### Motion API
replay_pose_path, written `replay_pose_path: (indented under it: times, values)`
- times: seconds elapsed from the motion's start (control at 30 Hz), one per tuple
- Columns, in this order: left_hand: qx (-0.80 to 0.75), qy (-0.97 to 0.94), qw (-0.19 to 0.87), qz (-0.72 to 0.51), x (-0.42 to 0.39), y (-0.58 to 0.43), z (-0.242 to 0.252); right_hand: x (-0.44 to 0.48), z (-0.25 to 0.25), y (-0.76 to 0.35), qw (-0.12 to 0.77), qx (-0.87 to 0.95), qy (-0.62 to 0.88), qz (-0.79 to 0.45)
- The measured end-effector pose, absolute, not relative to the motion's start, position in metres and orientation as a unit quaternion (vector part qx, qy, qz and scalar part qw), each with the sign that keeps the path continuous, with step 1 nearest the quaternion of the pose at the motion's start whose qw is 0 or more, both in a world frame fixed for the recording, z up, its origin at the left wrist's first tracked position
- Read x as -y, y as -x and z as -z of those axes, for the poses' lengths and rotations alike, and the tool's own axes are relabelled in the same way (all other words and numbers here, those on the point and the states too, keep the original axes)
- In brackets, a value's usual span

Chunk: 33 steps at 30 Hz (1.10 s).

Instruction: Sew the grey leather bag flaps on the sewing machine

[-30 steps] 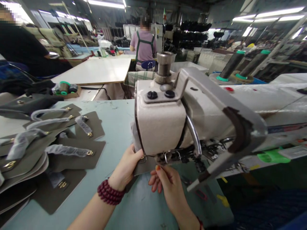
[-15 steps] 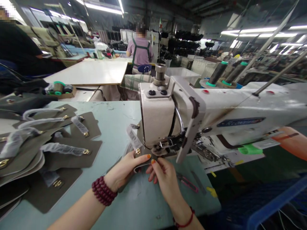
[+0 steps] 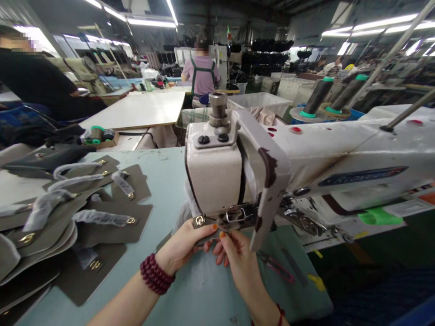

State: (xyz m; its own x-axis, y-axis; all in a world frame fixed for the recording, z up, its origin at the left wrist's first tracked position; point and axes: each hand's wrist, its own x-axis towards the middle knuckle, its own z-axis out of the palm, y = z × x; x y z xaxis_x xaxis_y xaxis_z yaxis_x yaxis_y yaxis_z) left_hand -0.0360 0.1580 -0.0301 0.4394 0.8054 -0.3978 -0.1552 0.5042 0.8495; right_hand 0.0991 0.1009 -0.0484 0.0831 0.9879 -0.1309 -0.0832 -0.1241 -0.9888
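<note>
My left hand (image 3: pixel 185 246), with a dark red bead bracelet on the wrist, pinches a grey-brown leather piece (image 3: pixel 201 222) with a gold ring, held under the head of a cream sewing machine (image 3: pixel 217 172). My right hand (image 3: pixel 236 258) grips the same piece from the right, thumb and fingers closed just below the needle area. The needle itself is hidden behind the machine head. Both hands rest over the pale green table (image 3: pixel 163 181).
A pile of similar leather pieces with wrapped straps (image 3: pixel 84 213) lies at the left. Thread cones (image 3: pixel 317 97) stand behind the machine. A pink-handled tool (image 3: pixel 277 268) lies right of my hands. A person in black sits at far left; another in an apron stands far back.
The view shifted slightly. The leather piece with its gold ring now sits a little higher under the machine head, and both hands stay gripping it.
</note>
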Motion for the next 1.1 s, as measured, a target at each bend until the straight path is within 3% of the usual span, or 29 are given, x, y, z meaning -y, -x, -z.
replay_pose_path:
  times: [0.63, 1.1]
  values:
    - [-0.435, -0.397, 0.74, -0.325, -0.173, 0.038, 0.008, -0.095, 0.048, -0.097, 0.493, 0.395, 0.549, -0.548]
    - [-0.462, -0.347, 0.721, -0.383, -0.158, 0.038, 0.028, -0.081, 0.056, -0.096, 0.482, 0.399, 0.522, -0.58]
